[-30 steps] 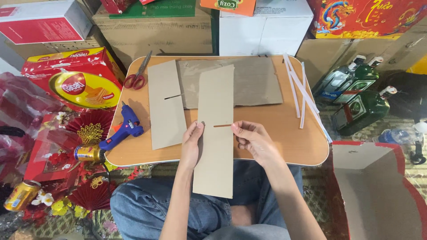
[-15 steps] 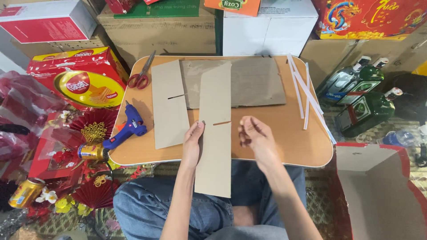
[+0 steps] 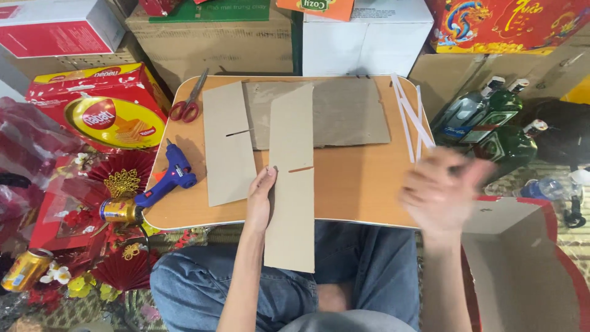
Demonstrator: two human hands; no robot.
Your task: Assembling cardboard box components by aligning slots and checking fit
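A person sits cross-legged behind a small wooden table (image 3: 356, 190), knees in blue jeans showing below its near edge. The left hand (image 3: 260, 200) lies flat on the table with its fingers resting against the left edge of a long cardboard strip (image 3: 291, 184), pinning it rather than clasping it; the grip is loose, fingers extended and close together. This strip runs from the middle of the table out over the near edge toward the lap, and a short slit is cut in from its right side about halfway along. The right hand (image 3: 444, 187) is lifted off the table near its right edge, badly blurred, with fingers spread apart and holding nothing that can be made out. A second cardboard strip (image 3: 227, 144) with a similar slit lies just left of the first, apart from it. Behind both lies a wider grey-brown cardboard sheet (image 3: 344, 114), partly covered by the long strip. Red-handled scissors (image 3: 187, 101) rest at the far left corner, a blue glue gun (image 3: 172, 175) hangs over the left edge, and several thin white sticks (image 3: 410, 117) lie at the far right. Green glass bottles (image 3: 491, 132) stand on the floor to the right.
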